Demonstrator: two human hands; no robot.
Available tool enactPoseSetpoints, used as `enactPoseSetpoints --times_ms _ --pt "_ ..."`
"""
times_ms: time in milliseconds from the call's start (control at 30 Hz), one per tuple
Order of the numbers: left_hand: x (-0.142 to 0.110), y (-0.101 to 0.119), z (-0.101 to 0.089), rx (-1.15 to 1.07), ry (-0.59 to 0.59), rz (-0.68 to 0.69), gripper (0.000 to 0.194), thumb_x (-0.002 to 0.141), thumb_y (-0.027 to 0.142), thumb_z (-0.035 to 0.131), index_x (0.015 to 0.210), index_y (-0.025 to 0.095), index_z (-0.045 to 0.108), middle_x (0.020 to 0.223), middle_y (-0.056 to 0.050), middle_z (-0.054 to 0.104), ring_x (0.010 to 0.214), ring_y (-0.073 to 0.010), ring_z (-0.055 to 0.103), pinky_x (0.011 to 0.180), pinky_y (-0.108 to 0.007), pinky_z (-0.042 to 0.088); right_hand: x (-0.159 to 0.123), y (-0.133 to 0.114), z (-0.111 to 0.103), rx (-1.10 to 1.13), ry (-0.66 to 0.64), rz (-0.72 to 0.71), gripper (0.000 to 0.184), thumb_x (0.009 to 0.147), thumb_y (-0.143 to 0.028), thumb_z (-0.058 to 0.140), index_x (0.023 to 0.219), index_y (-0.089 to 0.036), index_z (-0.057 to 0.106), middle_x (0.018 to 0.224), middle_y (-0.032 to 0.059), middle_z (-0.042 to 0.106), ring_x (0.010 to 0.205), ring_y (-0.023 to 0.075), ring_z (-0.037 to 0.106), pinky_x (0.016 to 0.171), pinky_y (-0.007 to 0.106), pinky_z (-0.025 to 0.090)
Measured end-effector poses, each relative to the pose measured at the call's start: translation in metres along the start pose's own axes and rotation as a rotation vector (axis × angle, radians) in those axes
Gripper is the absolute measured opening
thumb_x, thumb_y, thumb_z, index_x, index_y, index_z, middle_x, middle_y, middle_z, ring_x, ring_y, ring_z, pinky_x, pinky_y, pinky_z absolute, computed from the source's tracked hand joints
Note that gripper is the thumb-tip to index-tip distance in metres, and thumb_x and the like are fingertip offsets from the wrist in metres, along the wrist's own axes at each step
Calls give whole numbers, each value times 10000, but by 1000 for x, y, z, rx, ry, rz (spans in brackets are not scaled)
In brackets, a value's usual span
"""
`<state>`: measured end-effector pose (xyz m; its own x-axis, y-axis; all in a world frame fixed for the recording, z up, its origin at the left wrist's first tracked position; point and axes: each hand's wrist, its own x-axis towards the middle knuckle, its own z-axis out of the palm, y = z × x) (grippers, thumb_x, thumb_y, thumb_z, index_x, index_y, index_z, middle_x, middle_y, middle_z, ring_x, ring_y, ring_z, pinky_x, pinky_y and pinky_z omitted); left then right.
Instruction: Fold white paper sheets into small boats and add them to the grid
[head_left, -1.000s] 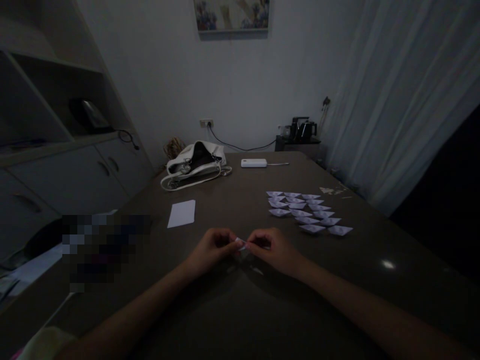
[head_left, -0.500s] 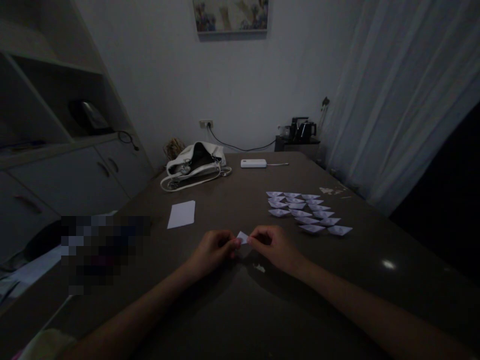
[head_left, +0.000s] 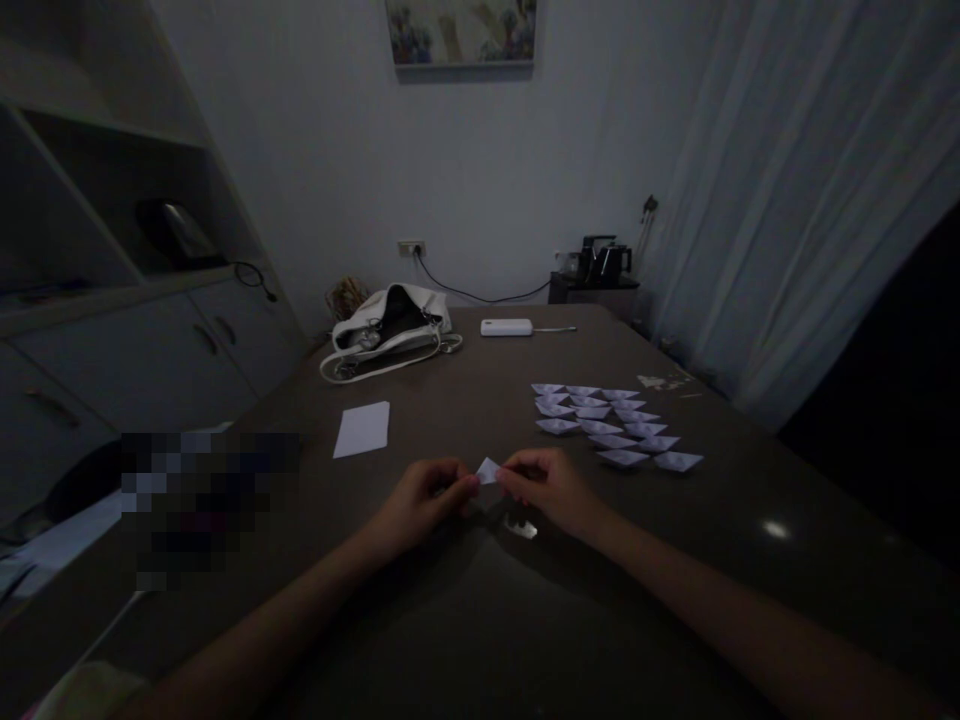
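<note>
My left hand [head_left: 424, 497] and my right hand [head_left: 551, 487] meet over the dark table [head_left: 465, 620], both pinching a small folded piece of white paper [head_left: 487, 470] between fingertips. The paper's pointed corner sticks up between the two hands, just above the table top. Its pale reflection [head_left: 521, 527] shows on the glossy surface below. Several finished folded paper boats [head_left: 611, 425] lie in rows to the right, beyond my right hand. A flat white paper sheet [head_left: 363, 429] lies to the far left of my left hand.
A white handbag [head_left: 390, 325] and a white power bank [head_left: 506, 327] with a cable rest at the table's far end. Paper scraps [head_left: 664, 381] sit near the right edge. Cabinets stand on the left, a curtain on the right, a kettle [head_left: 600, 262] behind.
The paper piece has risen slightly between my fingertips and its pointed corner now shows more. Both hands stay almost where they were.
</note>
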<state>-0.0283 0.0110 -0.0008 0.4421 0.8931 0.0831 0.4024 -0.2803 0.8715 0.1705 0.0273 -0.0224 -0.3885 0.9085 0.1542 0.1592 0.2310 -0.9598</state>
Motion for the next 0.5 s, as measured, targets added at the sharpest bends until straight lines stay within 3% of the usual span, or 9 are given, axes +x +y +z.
enactPoseSetpoints --times_ms 167,233,333,400,500 --pt "-2 0 2 128 30 50 309 880 392 494 723 140 581 630 1 566 592 -124 503 561 -222 374 0 0 0 21 -25 46 209 768 -330 633 667 -147 623 563 -11 568 500 87 491 481 206 356" --pt "-3 0 4 213 93 137 223 847 369 566 880 150 590 741 -14 607 662 -141 541 603 -234 406 0 2 0 22 -3 64 201 759 -314 643 654 -145 616 545 -17 557 487 82 482 473 202 350" --pt "-3 -2 5 298 153 279 289 794 309 652 1040 180 571 961 -53 622 849 -178 574 720 -270 448 1 6 1 44 3 96 211 753 -322 653 654 -140 615 535 -19 555 466 74 469 454 196 343" --pt "-3 -3 5 317 143 335 239 803 271 645 1023 191 597 1055 -69 612 958 -195 568 804 -293 449 2 8 2 55 -19 104 246 747 -361 666 656 -137 619 527 -19 553 457 73 468 450 194 349" --pt "-3 -3 5 311 135 329 157 827 231 609 977 183 618 1018 -65 629 932 -186 581 808 -295 456 2 8 3 75 -54 87 304 739 -423 674 661 -134 625 550 -11 573 470 75 483 464 198 372"
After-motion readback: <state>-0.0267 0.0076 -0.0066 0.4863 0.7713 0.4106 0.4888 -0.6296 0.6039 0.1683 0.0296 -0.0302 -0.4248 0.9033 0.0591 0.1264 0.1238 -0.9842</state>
